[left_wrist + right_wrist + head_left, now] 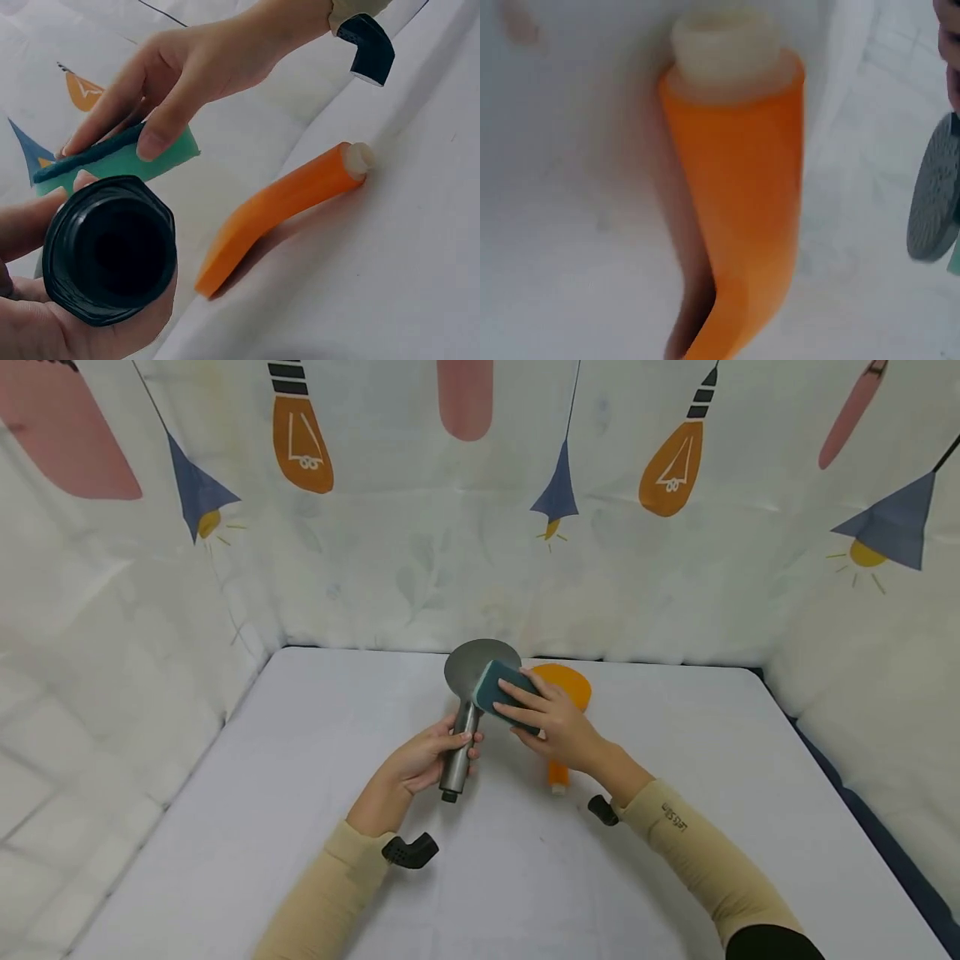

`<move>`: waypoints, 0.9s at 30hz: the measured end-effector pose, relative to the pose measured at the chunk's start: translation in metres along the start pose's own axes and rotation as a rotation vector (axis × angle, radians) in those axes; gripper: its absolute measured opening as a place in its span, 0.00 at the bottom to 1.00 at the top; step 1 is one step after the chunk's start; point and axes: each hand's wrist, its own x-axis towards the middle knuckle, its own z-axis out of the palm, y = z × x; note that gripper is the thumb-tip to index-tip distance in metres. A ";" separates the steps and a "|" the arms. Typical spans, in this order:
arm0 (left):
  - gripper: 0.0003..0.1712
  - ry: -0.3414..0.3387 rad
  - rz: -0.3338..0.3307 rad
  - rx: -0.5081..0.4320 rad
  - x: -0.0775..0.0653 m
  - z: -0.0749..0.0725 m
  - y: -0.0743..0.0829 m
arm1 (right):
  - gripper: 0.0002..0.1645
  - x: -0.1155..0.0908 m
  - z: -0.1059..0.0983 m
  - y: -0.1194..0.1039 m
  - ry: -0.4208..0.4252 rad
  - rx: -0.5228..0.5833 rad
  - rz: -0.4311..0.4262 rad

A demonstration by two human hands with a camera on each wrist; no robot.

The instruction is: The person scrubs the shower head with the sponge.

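A grey shower head with a round face is held up in the middle, its handle pointing down toward the person. My left hand grips that handle, thumb along the front. In the left wrist view the handle's dark hollow end faces the camera. Between thumb and fingers, my right hand holds a teal sponge with a darker top layer, right at the lower edge of the grey head. Behind the right hand, an orange shower head with a whitish connector lies on the table, partly covered by that hand.
The white-covered table ends at a fabric wall printed with lamps and bulbs. A dark camera mount juts from the left wrist, and another from the right wrist.
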 end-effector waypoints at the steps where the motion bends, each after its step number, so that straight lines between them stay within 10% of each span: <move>1: 0.29 0.001 -0.003 -0.005 0.000 0.000 0.000 | 0.33 -0.001 -0.001 0.001 -0.006 0.001 0.004; 8: 0.25 -0.007 0.003 -0.025 -0.001 -0.001 -0.001 | 0.33 -0.010 -0.004 0.015 0.087 -0.023 0.169; 16: 0.27 -0.023 -0.028 -0.050 -0.007 -0.004 -0.007 | 0.33 -0.009 0.002 -0.002 -0.039 -0.097 -0.081; 27: 0.22 -0.041 -0.004 -0.071 -0.006 -0.004 -0.001 | 0.33 -0.008 -0.005 0.013 0.091 0.005 0.171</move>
